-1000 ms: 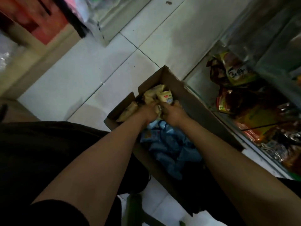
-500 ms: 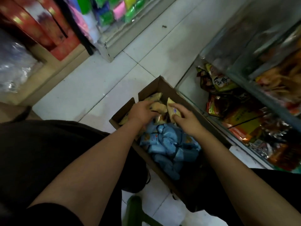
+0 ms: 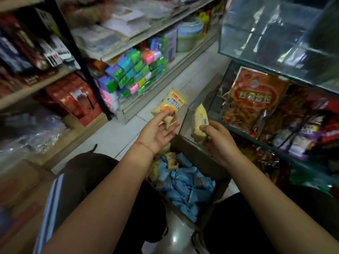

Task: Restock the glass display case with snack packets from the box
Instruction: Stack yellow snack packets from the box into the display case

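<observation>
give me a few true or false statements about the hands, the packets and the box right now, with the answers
1. Each hand holds a yellow packet. True: the left hand grips one yellow packet and the right hand pinches another.
2. The box holds only yellow packets. False: the cardboard box is mostly full of blue packets, with a few yellow ones at its far end.
3. Both hands are down inside the box. False: they are raised above its far end.
4. The glass display case stands on the person's right. True: the glass display case is there, with a big red snack bag on its shelf.
5. The box lid is taped shut. False: the box is open.
</observation>
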Motion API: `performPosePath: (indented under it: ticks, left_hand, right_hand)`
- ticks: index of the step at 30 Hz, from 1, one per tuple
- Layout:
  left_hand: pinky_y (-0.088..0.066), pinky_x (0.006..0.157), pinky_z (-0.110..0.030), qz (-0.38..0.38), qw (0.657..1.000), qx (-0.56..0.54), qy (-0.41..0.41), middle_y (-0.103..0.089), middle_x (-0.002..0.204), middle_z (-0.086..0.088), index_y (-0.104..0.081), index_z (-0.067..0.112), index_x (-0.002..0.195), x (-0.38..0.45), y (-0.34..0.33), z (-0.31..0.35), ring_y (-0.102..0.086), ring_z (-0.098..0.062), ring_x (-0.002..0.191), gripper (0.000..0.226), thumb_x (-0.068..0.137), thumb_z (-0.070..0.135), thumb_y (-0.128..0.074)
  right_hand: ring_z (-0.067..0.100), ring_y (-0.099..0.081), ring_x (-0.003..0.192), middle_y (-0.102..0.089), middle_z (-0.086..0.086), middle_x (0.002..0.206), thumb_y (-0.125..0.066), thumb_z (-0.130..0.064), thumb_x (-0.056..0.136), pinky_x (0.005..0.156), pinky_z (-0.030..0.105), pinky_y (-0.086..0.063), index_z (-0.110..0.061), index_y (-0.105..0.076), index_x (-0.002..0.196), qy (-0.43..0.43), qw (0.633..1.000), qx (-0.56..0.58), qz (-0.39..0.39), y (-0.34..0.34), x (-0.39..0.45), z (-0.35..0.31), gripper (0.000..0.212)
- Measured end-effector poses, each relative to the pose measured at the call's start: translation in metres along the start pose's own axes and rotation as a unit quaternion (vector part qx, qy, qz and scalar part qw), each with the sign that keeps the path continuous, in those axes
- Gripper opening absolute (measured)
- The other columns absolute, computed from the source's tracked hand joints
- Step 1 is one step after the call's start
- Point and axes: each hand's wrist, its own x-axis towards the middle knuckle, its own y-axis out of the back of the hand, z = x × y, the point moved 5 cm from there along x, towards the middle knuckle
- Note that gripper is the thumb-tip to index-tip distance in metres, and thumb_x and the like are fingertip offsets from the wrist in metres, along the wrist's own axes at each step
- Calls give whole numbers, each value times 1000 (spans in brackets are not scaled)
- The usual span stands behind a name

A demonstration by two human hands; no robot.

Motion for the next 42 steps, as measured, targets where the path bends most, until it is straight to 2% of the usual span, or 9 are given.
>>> performPosePath:
  ticks: [7,11,18,21,25,29,32,36,42]
  left_hand:
    - [-51,78,-27,-86,958,269,50,-71,96,0,-67,21,107,-26,-36,-16,-65,-14,89,27,81,30,-71]
    - [-53,87,-35,-160,945,285,17,-71,107,-5,-59,19,120,-32,-52,-6,-68,-20,99,44,77,20,-71]
    - [-56,85,-43,-132,944,302,-29,-69,102,0,-61,23,117,-56,-89,-2,-65,-15,96,31,91,39,-61]
    - [-56,84,-41,-147,938,308,-66,-73,99,3,-62,26,114,-81,-128,9,-68,-13,92,26,93,41,-56]
    - [-57,71,-34,-189,924,308,-123,-73,107,-5,-63,17,121,-116,-193,19,-70,-19,93,38,91,40,-61]
    - [-56,82,-36,-180,891,365,-200,-75,98,-6,-71,13,106,-146,-256,13,-71,-24,94,35,83,39,-72]
    - [-54,75,-28,-170,820,464,-290,-75,85,0,-73,15,87,-158,-296,0,-70,-10,78,28,76,40,-78]
    - [-44,83,-20,-201,615,628,-432,-62,107,5,-75,15,87,-170,-343,-19,-59,-7,100,39,66,47,-83]
    - [-42,101,-31,-191,441,779,-402,-46,140,8,-72,16,103,-157,-371,-48,-46,-7,123,58,67,61,-75]
  right_hand:
    - [15,-69,92,-69,-1,107,-79,-31,76,71,26,-55,-16,-52,124,88,986,-135,30,-6,-31,-28,56]
    - [13,-67,93,-68,-2,107,-43,-68,87,81,33,-53,-25,-61,112,64,984,-160,41,0,-33,-43,53]
    - [28,-61,105,-61,8,118,-33,-34,97,94,44,-50,-23,-54,125,90,989,-109,29,12,-68,-76,37]
    - [24,-62,95,-63,2,102,-45,-43,76,82,40,-53,-29,-54,100,120,984,-124,47,26,-92,-114,29]
    - [15,-66,75,-68,1,94,-55,-32,78,61,28,-51,-24,-62,105,193,972,-96,92,58,-139,-172,29]
    - [19,-68,83,-69,3,97,-60,-40,69,72,36,-56,-20,-61,109,269,946,-25,180,111,-187,-229,44]
    - [23,-69,78,-69,5,93,-64,-38,73,76,41,-56,-17,-60,104,330,906,22,264,161,-216,-264,37]
    - [26,-71,80,-71,10,97,-72,-27,81,61,34,-57,-11,-59,107,376,871,14,315,214,-236,-292,32]
    - [20,-69,50,-68,14,91,-72,-6,83,35,21,-45,-11,-51,106,304,895,-123,304,246,-205,-297,32]
